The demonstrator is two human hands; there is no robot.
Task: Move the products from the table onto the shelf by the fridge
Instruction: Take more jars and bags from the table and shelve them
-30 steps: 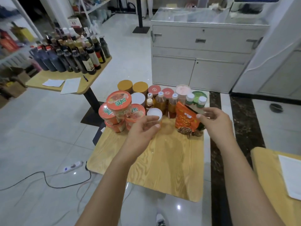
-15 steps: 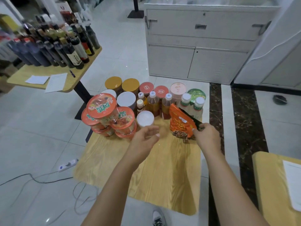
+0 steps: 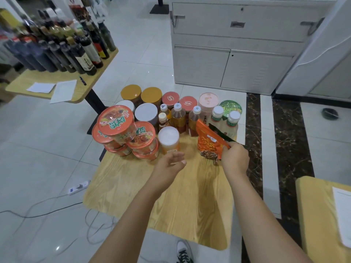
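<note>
A small wooden table [image 3: 171, 202] carries products along its far half. My right hand [image 3: 235, 158] grips the lower corner of an orange snack bag [image 3: 209, 141], with a dark packet behind it. My left hand [image 3: 169, 166] hovers open just in front of a white-lidded yellow jar [image 3: 168, 138], not touching it. Stacked orange noodle bowls [image 3: 121, 128] stand at the left. Behind are small drink bottles [image 3: 178, 118], white-capped bottles [image 3: 224, 122] and lidded jars [image 3: 150, 95].
A second wooden table [image 3: 38, 80] at the left holds several dark sauce bottles [image 3: 62, 50] and papers. A white cabinet [image 3: 233, 46] stands beyond. A power strip [image 3: 78, 186] and cables lie on the floor at the left. Another table [image 3: 322, 215] sits at the right edge.
My right hand dropped from above the orange bag and closed on its lower corner. My left hand stayed near the white-lidded jar. The view moved closer and tilted down.
</note>
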